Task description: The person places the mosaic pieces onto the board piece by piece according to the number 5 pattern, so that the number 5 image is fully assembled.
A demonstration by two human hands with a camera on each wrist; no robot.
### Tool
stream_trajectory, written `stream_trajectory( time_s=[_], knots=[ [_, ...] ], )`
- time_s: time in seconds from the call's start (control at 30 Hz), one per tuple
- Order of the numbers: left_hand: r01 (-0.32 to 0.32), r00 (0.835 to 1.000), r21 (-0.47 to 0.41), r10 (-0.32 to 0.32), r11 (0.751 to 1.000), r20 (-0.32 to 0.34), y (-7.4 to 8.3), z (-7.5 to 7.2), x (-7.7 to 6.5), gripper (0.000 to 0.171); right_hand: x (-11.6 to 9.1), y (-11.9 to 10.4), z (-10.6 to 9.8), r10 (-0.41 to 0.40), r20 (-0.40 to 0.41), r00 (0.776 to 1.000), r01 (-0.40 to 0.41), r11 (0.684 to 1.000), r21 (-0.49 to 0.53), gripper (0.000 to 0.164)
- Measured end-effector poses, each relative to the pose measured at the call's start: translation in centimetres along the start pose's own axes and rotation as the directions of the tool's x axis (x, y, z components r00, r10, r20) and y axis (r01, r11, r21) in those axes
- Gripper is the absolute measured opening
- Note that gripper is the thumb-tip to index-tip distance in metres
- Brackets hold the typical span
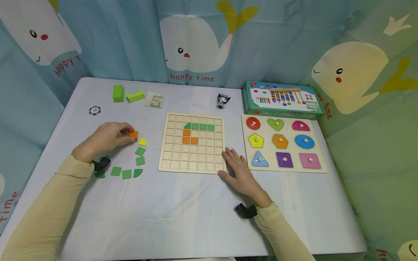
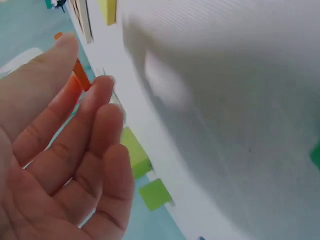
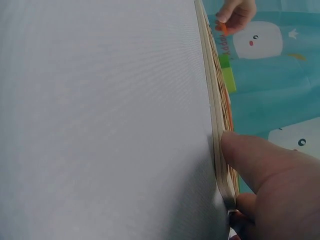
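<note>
My left hand (image 1: 106,139) pinches an orange square tile (image 1: 134,135) between thumb and fingertips; the left wrist view shows this orange tile (image 2: 81,76) edge-on, off the table. Just below it lie a yellow quarter-round tile (image 1: 142,142), several green square tiles (image 1: 140,160) and a green quarter-round tile (image 1: 138,173). The wooden grid board (image 1: 171,156) holds a green row (image 1: 203,127) with a rounded left end, and three orange squares (image 1: 186,140) beneath. With fingers extended, my right hand (image 1: 241,177) touches the board's lower right corner; its thumb (image 3: 250,152) meets the edge.
At the right lies a shape puzzle (image 1: 264,143) with knobbed pieces, below a green game box (image 1: 282,99). A small figurine (image 1: 223,101), a pattern card (image 1: 155,99), green blocks (image 1: 118,93) and a round chip (image 1: 95,110) are along the back and left.
</note>
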State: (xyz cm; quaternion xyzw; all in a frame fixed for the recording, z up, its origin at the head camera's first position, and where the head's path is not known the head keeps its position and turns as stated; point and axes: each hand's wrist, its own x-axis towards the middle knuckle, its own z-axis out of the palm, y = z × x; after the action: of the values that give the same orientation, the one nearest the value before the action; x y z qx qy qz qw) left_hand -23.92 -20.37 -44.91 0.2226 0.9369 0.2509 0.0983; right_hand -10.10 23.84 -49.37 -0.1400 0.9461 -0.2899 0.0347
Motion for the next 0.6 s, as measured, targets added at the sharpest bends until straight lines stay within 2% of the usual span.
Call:
stream_trajectory(
  time_s=[0.43,0.6],
  knots=[
    [-0.138,0.989,-0.015,0.136,0.99,-0.064,2.7,0.6,1.6,0.03,0.0,0.1,0.1,-0.011,-0.005,1.0,0.011,1.0,-0.001,0.072],
    [-0.157,0.985,0.001,0.156,0.988,-0.074,3.9,1.1,2.6,0.03,0.0,0.1,0.0,-0.014,-0.005,1.0,0.014,1.0,-0.002,0.072]
  ],
)
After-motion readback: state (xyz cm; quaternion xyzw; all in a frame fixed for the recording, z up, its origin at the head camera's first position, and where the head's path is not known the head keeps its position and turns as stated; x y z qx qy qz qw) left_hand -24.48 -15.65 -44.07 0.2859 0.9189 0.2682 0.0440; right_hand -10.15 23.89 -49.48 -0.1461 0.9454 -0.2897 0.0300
